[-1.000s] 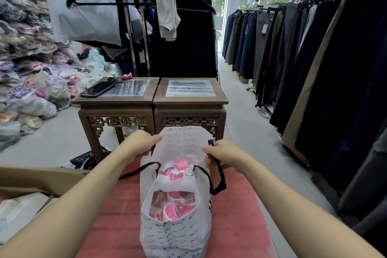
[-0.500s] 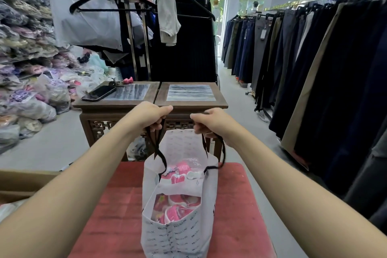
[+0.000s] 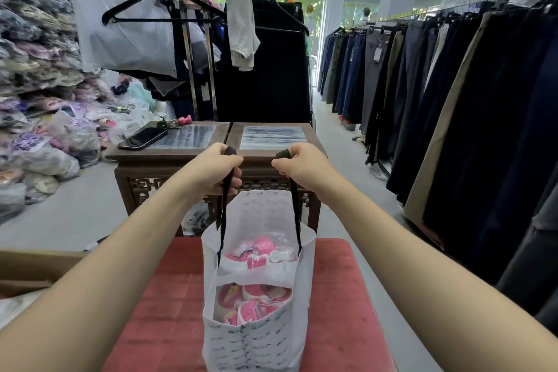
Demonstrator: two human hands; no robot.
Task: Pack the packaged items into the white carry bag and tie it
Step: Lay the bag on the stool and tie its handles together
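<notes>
A white carry bag (image 3: 256, 338) with grey lettering stands upright on a red cushioned surface (image 3: 157, 311). Inside it lie pink and white packaged items (image 3: 259, 251), with more of them lower down (image 3: 250, 303). My left hand (image 3: 216, 169) is closed around the bag's left black handle (image 3: 222, 220), pulled taut above the bag. On the other side, my right hand (image 3: 303, 164) grips the right black handle (image 3: 296, 214) the same way. The two hands are apart, level with each other above the bag's mouth.
Two dark wooden side tables (image 3: 265, 157) stand just beyond the bag; a black phone (image 3: 142, 138) lies on the left one. Trousers hang on a rack (image 3: 453, 100) along the right. Bagged goods (image 3: 39, 100) pile up at left. A cardboard box (image 3: 33, 266) sits near left.
Both hands have risen with the black handles, from beside the bag's mouth to well above it, drawing the straps tight and straight. The bag stands taller and more stretched.
</notes>
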